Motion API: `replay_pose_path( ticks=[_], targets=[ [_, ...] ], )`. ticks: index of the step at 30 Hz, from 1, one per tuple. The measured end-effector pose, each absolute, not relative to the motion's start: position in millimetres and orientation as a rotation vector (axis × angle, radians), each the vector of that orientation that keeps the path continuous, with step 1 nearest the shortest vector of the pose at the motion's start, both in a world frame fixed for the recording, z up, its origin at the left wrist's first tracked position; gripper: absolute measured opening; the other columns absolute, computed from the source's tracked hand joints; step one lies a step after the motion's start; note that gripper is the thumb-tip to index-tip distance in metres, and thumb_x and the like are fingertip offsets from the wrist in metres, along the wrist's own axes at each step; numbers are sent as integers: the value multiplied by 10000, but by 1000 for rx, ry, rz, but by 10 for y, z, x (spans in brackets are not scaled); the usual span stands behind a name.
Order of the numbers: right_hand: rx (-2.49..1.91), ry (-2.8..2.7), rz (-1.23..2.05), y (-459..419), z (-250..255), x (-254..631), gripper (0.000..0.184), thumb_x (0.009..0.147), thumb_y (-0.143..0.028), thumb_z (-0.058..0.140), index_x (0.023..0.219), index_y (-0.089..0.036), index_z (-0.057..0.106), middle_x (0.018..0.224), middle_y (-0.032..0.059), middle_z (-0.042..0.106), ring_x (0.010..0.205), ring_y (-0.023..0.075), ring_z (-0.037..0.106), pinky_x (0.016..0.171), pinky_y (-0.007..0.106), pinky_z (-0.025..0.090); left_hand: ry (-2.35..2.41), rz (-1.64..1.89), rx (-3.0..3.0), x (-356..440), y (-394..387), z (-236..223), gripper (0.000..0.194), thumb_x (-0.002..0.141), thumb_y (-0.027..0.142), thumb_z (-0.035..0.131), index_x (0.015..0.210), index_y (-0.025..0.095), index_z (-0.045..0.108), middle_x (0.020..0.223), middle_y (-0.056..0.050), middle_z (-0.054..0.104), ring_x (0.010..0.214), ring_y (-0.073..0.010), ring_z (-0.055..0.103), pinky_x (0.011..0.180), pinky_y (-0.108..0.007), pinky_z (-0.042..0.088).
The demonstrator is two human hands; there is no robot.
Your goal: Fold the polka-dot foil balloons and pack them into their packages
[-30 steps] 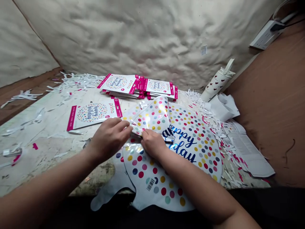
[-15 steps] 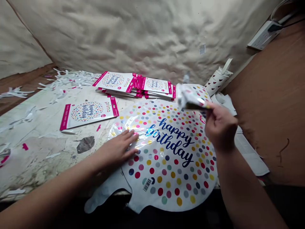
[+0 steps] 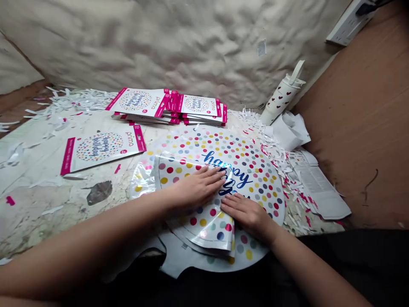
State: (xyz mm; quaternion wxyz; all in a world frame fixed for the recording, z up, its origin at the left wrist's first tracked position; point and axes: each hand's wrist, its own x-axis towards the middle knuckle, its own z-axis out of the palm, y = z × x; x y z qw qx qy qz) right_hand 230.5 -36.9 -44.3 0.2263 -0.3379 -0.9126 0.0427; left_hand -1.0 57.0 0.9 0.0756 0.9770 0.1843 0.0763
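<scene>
A polka-dot foil balloon (image 3: 209, 232) lies folded over on itself, with a straight crease at its right side. Beneath it a flat round balloon (image 3: 265, 187) with dark blue lettering is spread on the table; its neck hangs past the front edge. My left hand (image 3: 200, 185) rests flat on the folded balloon, fingers stretched to the right. Lower and to the right, my right hand (image 3: 249, 215) lies flat with its fingertips at the crease. The two hands are close together, and neither grips anything.
Stacked "happy birthday" packets (image 3: 140, 103) stand at the back, with a single packet (image 3: 102, 149) at the left. A tumbler with hearts (image 3: 283, 98) leans at the back right, near crumpled white paper (image 3: 289, 132). Paper shreds (image 3: 76, 102) litter the table.
My right hand carried a small folded balloon off to the right, and that bundle is out of sight now. The balloon below has since been folded over, with both hands laid on it.
</scene>
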Motion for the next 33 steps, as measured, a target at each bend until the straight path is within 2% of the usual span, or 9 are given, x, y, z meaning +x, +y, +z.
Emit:
replay_pose_path(
  ticks=[4, 9, 13, 18, 21, 25, 28, 31, 33],
  targets=[
    [-867, -2502, 157, -524, -424, 2314, 325, 888, -124, 440, 1178, -195, 569, 1160, 68, 636, 1142, 180, 546, 993, 390, 436, 605, 150, 2894, 214, 494, -177, 537, 887, 352, 415, 1385, 167, 340, 1454, -102, 308, 1354, -263, 225, 1105, -426, 210],
    [-1038, -2336, 610, -553, -362, 2333, 264, 868, -158, 441, 1048, -218, 625, 1072, 51, 685, 1024, 176, 624, 1016, 428, 375, 778, 81, 2840, 36, 740, -272, 578, 905, 492, 330, 1415, 226, 267, 1475, -70, 264, 1365, -273, 191, 1100, -497, 130],
    [-1490, -1875, 1052, -327, -207, 2305, 280, 893, -337, 417, 759, -198, 619, 750, 27, 673, 736, 170, 646, 726, 324, 520, 1198, 50, 2713, -331, 1171, -189, 519, 907, 474, 337, 1373, 247, 363, 1460, -64, 310, 1361, -319, 183, 1069, -588, 122],
    [-1935, -1248, 1359, 54, -168, 2189, 275, 888, -406, 392, 730, -200, 482, 538, -43, 485, 421, 103, 522, 425, 224, 462, 1596, 610, 2558, -557, 902, 217, 452, 951, 332, 257, 1313, 120, 427, 1368, -127, 437, 1282, -234, 368, 1063, -420, 312],
    [-2017, -1200, 1374, 193, -247, 2158, 215, 900, -352, 361, 787, -201, 464, 501, -59, 453, 362, 100, 501, 381, 226, 459, 1127, 713, 2806, -420, 373, 196, 399, 933, 228, 293, 1264, 100, 477, 1302, -111, 518, 1244, -177, 421, 1054, -342, 344],
    [-2111, -1212, 1292, 231, -234, 2212, 179, 900, -317, 366, 904, -184, 485, 557, -21, 522, 449, 135, 571, 468, 301, 536, 1047, 117, 2817, -237, 24, -157, 570, 902, 412, 360, 1364, 78, 373, 1425, -184, 341, 1328, -349, 263, 1038, -507, 307],
    [-2161, -1317, 1018, 121, -82, 2176, 321, 885, -360, 422, 1151, -181, 451, 828, 94, 642, 731, 234, 651, 642, 422, 556, 1129, -65, 2706, -228, 77, -327, 675, 871, 533, 362, 1411, 134, 290, 1469, -177, 234, 1347, -387, 166, 1041, -549, 252],
    [-1916, -1886, 410, -86, 14, 1959, 496, 878, -307, 448, 1341, -173, 330, 1244, 159, 537, 1128, 297, 524, 907, 488, 460, 1123, -105, 2687, -258, 141, -342, 688, 866, 556, 351, 1425, 168, 249, 1485, -169, 184, 1352, -400, 116, 1046, -563, 212],
    [-1610, -2363, 116, -203, -31, 1792, 491, 869, -193, 424, 1352, -133, 359, 1348, 154, 463, 1242, 292, 428, 999, 473, 396, 1125, -129, 2688, -268, 141, -315, 707, 860, 568, 352, 1424, 155, 250, 1485, -177, 174, 1351, -405, 112, 1047, -565, 204]
  ],
)
